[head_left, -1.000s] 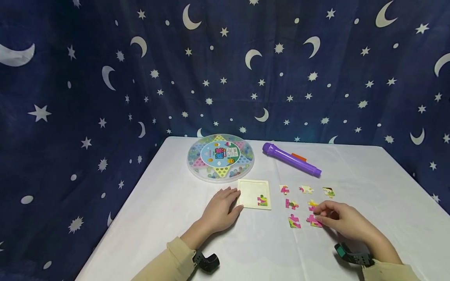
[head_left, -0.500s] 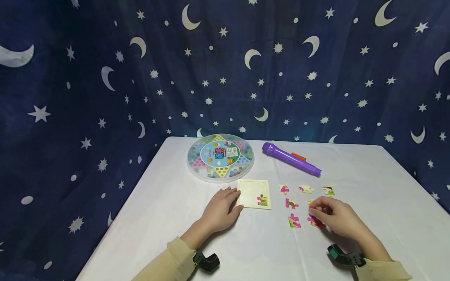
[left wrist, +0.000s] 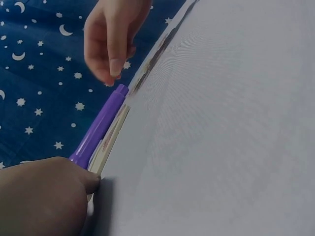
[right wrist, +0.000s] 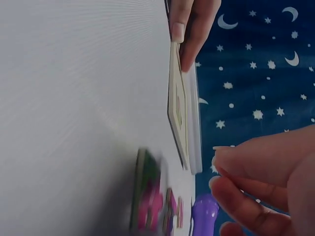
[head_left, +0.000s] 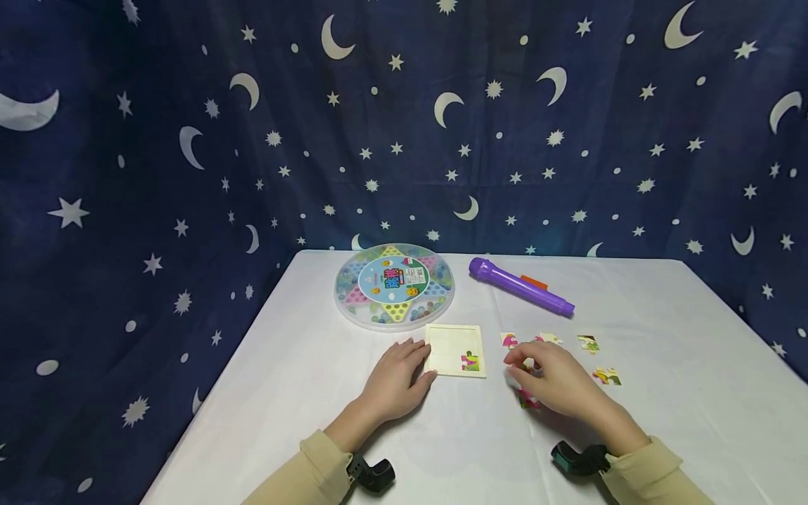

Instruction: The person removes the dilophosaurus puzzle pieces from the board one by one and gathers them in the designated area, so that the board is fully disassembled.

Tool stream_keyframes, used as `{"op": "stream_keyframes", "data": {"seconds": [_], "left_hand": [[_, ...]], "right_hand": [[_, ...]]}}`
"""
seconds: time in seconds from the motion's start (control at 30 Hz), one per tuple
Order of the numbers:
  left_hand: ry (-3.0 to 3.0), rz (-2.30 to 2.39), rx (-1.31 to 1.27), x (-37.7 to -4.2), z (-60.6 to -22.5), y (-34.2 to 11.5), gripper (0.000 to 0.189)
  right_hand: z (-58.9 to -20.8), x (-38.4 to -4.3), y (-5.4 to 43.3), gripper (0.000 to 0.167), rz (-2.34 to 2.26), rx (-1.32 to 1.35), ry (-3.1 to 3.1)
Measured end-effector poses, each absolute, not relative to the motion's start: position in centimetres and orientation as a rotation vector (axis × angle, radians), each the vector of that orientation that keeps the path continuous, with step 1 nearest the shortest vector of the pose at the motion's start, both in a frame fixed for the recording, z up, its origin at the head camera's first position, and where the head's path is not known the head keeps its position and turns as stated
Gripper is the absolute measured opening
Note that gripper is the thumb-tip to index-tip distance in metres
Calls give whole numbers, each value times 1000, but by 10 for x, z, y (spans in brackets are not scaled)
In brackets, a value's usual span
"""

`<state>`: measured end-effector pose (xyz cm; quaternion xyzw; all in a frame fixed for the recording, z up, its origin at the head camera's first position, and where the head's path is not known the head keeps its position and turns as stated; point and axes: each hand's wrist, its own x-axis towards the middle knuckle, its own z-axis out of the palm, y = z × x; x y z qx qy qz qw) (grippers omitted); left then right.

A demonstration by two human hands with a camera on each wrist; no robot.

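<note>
My left hand [head_left: 393, 376] rests at the left side of a cream puzzle frame [head_left: 442, 344]. Its fingertips touch the rim, and the thumb lies at the near left corner. One pink and green puzzle piece [head_left: 470, 361] sits in the frame's lower right corner. To the right, loose jigsaw pieces lie on the table, among them a pink one [head_left: 508, 340] and a yellow one [head_left: 607, 376]. Over them hovers my right hand [head_left: 555, 379], fingers loosely bent and hiding some pieces. In the right wrist view, nothing shows between its thumb and fingers [right wrist: 231, 160].
A round Chinese checkers set [head_left: 394, 287] with marbles lies behind the frame. To its right is a purple toy microphone [head_left: 524, 287] with an orange part beside it. White cloth covers the table [head_left: 454, 442]; a starry curtain [head_left: 404, 126] hangs behind.
My right hand has moved left across the loose pieces, from the right column to the left one, uncovering the yellow piece at the right. My left hand and the frame stay put.
</note>
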<state>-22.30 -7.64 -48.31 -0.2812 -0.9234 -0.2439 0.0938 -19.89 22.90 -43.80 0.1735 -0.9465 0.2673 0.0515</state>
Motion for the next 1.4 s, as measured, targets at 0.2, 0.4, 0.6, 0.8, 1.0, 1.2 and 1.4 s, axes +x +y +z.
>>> {"op": "stream_keyframes", "data": {"seconds": [0.2,0.4,0.6,0.8,1.0,1.2,1.4], "left_hand": [[-2744,-732,-840,-222,-484,-77,49],[-2739,-734,-847,-223,-486,-78,49],[-2741,-734,-853,-222,-489,-75,49],[-2753,-735,-853,-219,-491,-75,49],[-2747,-725,-849,-219,-489,-76,49],[-2748,-722,-846,-221,-488,-77,50],[-2745,-733,-843,-222,-486,-77,49]], "right_hand": [[-442,-213,214,17,774,609,-2931],[-442,-220,194,29,679,631,-2976],[-447,-225,181,34,634,607,-3003],[-454,-225,175,29,617,619,-3010],[-454,-227,173,31,632,595,-3001],[-452,-230,174,34,611,575,-3005],[-450,-233,174,31,624,552,-3028]]}}
